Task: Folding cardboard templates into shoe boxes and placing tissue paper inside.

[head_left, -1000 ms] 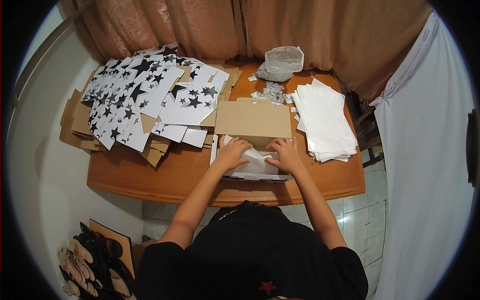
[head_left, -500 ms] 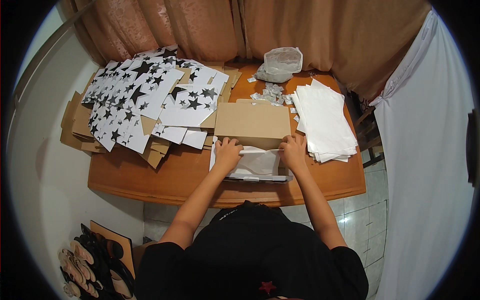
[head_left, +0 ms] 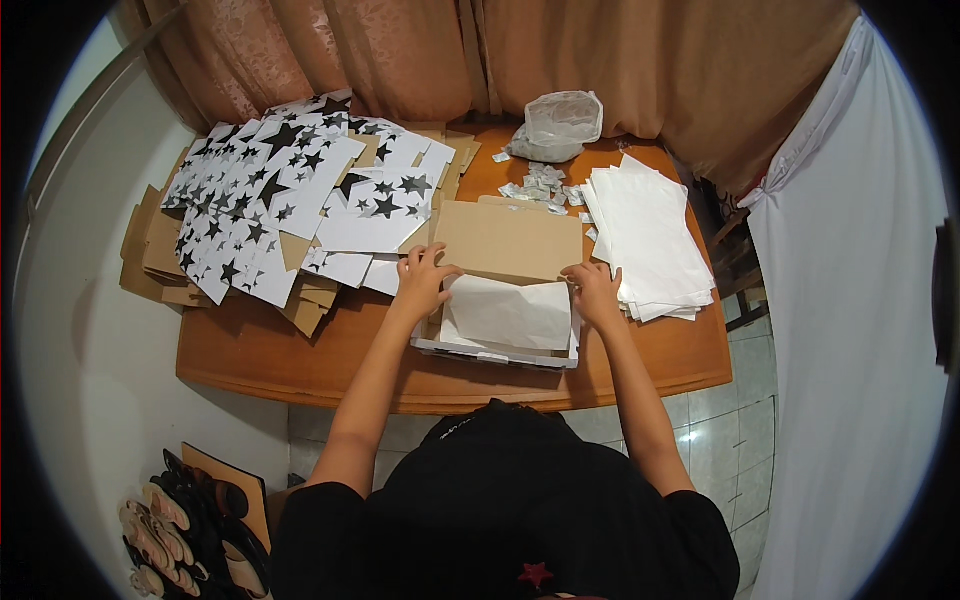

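Note:
An open cardboard box (head_left: 497, 357) stands near the table's front edge, white outside and brown inside. Its brown lid (head_left: 508, 240) is raised at the back. Inside the box lies a sheet of white paper (head_left: 505, 315), its back edge along the lid's hinge. At the back left corner is my left hand (head_left: 425, 283), fingers apart, thumb beside the lid and paper. By the back right corner my right hand (head_left: 597, 293) has its fingers bent and apart, fingertips at the lid's lower corner. Neither hand visibly grips the paper.
Flat boxes with black stars (head_left: 290, 195) are heaped on the left of the wooden table (head_left: 300, 365). A stack of white paper sheets (head_left: 650, 240) lies on the right. Behind the box are several small sachets (head_left: 543, 185) and a clear plastic bag (head_left: 563, 122) of them.
Both hands have let go of the paper and moved outward to the box's back corners. The paper now lies spread across the inside, and the box has shifted slightly left.

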A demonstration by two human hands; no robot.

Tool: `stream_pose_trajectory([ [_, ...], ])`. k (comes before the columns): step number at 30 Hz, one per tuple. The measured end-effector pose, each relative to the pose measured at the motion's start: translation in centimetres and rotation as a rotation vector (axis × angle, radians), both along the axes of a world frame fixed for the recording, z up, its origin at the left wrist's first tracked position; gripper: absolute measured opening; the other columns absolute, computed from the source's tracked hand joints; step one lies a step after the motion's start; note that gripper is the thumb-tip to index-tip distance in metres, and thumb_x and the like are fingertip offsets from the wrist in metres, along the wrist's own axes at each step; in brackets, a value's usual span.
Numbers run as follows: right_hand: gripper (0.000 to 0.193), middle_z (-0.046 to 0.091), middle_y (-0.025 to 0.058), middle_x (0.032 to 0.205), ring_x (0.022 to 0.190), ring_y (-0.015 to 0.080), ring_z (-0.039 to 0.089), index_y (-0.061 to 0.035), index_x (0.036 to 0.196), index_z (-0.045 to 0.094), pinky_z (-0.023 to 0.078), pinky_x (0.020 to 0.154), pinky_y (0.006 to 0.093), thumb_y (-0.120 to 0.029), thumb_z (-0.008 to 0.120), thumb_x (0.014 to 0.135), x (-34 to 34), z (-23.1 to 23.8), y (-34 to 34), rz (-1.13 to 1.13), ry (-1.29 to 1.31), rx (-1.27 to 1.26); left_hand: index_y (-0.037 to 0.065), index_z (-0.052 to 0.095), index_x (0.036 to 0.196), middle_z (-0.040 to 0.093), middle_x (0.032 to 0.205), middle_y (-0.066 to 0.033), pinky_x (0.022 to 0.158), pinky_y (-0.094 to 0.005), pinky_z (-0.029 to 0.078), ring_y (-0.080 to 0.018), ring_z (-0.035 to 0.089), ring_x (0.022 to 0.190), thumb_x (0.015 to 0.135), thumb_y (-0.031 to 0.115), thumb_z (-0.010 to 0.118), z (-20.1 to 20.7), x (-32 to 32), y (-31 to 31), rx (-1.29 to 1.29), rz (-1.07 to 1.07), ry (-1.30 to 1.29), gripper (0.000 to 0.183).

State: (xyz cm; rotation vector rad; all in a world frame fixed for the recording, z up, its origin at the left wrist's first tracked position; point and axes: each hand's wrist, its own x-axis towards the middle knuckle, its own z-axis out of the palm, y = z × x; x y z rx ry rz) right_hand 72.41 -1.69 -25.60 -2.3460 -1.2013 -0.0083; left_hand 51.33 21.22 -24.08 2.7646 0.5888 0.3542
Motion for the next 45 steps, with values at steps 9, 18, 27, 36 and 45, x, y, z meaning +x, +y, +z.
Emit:
stream_pose_trajectory([
  [9,0.026,0.052,0.0032,0.098,0.103,0.0255,0.044,-0.0226,0.089,0.066,0.019,0.098,0.0622,-0.014,0.066,0.065,-0.6,1.9,0.6,0.042,-0.017,-0.183,0.018,0.069,0.078,0.047,0.123,-0.0043,0.094,-0.0457,0.025,-0.0294,0.037,0.117,0.068,-0.003,0.056,-1.8,1.7,1.1,0.130,-0.093,-0.171,0.026],
  [18,0.018,0.053,-0.0017,0.092,0.098,0.0245,0.046,-0.0197,0.074,0.067,0.024,0.097,0.0574,-0.011,0.071,0.059,-0.3,0.4,0.6,0.158,-0.063,0.002,0.018,0.068,0.077,0.050,0.120,-0.0013,0.092,-0.0447,0.027,-0.0272,0.038,0.116,0.067,0.001,0.061,-2.8,2.0,2.5,0.138,-0.177,-0.169,0.021],
  [27,0.011,0.053,-0.0022,0.086,0.093,0.0230,0.048,-0.0170,0.067,0.066,0.026,0.096,0.0523,-0.012,0.071,0.058,0.5,-0.6,-0.1,0.154,-0.084,0.121,0.017,0.069,0.075,0.051,0.119,0.0007,0.093,-0.0437,0.030,-0.0266,0.038,0.115,0.063,0.010,0.070,-3.0,1.4,3.4,0.038,-0.188,-0.223,0.014],
  [36,0.015,0.052,0.0007,0.090,0.098,0.0230,0.046,-0.0190,0.079,0.067,0.025,0.095,0.0512,-0.015,0.068,0.064,-0.4,0.4,-0.8,0.147,-0.082,0.026,0.015,0.068,0.079,0.053,0.116,0.0004,0.093,-0.0436,0.032,-0.0267,0.041,0.113,0.065,0.001,0.064,-1.9,0.7,3.8,0.019,-0.150,-0.233,0.020],
  [45,0.020,0.052,0.0066,0.104,0.103,0.0285,0.045,-0.0184,0.092,0.066,0.028,0.096,0.0490,-0.022,0.061,0.074,-0.7,3.1,0.2,0.210,0.060,0.019,0.018,0.067,0.088,0.053,0.116,0.0000,0.095,-0.0452,0.027,-0.0237,0.040,0.116,0.076,0.015,0.058,1.5,1.4,-2.3,-0.121,-0.342,-0.152,0.016],
])
